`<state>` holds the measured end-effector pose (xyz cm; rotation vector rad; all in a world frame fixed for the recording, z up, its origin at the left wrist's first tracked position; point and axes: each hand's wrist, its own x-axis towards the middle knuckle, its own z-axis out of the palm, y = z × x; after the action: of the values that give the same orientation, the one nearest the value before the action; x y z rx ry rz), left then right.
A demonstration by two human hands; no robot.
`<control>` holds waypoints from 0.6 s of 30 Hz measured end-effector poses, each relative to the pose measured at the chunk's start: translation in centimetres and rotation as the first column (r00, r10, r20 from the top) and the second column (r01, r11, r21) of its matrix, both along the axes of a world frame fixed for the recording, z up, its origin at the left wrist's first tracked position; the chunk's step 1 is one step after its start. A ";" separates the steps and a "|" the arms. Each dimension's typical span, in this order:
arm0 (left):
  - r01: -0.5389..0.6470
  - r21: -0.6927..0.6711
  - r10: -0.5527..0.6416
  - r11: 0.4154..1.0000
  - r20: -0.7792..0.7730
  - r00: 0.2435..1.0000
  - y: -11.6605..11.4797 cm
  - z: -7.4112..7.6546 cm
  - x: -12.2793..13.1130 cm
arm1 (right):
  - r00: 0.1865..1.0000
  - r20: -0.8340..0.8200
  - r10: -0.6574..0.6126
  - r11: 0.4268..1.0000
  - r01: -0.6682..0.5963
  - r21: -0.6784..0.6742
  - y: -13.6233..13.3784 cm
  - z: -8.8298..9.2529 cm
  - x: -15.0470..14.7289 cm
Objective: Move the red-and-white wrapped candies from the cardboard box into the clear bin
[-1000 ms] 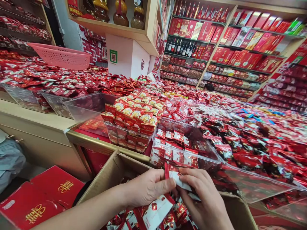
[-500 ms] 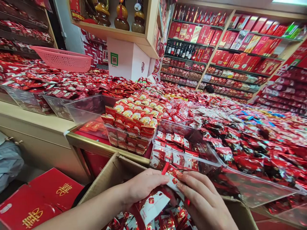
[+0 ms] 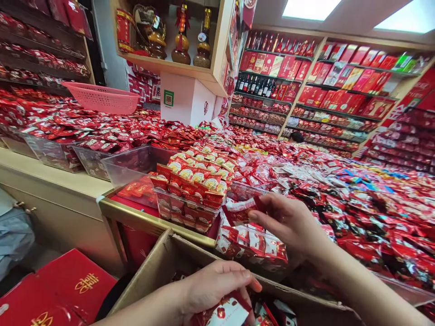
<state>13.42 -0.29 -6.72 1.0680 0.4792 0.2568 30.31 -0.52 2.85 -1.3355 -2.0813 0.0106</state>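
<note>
My right hand [image 3: 294, 224] pinches a small red candy packet [image 3: 239, 212] by one end. It hangs over a clear plastic bin [image 3: 280, 260] where red-and-white packets [image 3: 243, 236] stand in rows. Lower down, my left hand [image 3: 212, 287] is closed around a red-and-white candy packet [image 3: 226, 313], just above the open cardboard box [image 3: 154, 260]. Loose packets of similar colours [image 3: 267, 314] lie inside that box, partly covered by my left hand and forearm. Whether my left hand holds more than one packet cannot be made out.
Durian packets [image 3: 193, 176] fill a neighbouring clear bin. Heaps of wrapped sweets [image 3: 340, 203] spread to the right and back. A pink basket [image 3: 102, 97] rests on the left heap. A red carton [image 3: 64, 290] stands at lower left. Shelves [image 3: 272, 68] line the far wall.
My right hand has moved up and away from my left, carrying a red packet over the clear bin. My left hand stays low with its packet. The view has tilted upward slightly.
</note>
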 end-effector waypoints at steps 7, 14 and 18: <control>0.031 0.109 -0.020 0.994 -0.101 0.995 -0.1 -0.5 0.0 | 0.970 0.235 -0.067 0.996 0.078 -0.038 4.0 0.8 -0.4; 0.067 0.158 -0.027 0.985 -0.240 0.971 -0.3 -0.4 0.0 | 0.877 0.457 0.148 0.974 -0.049 -0.222 6.6 -3.1 -0.8; 0.077 0.183 -0.025 0.980 -0.273 0.962 -0.3 0.0 -0.1 | 0.888 0.389 0.246 0.937 -0.116 -0.328 6.8 -3.7 -0.6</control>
<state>13.35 -0.59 -6.77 1.3108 0.6806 0.1121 29.66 6.31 -0.89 -1.4024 -2.6610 0.1297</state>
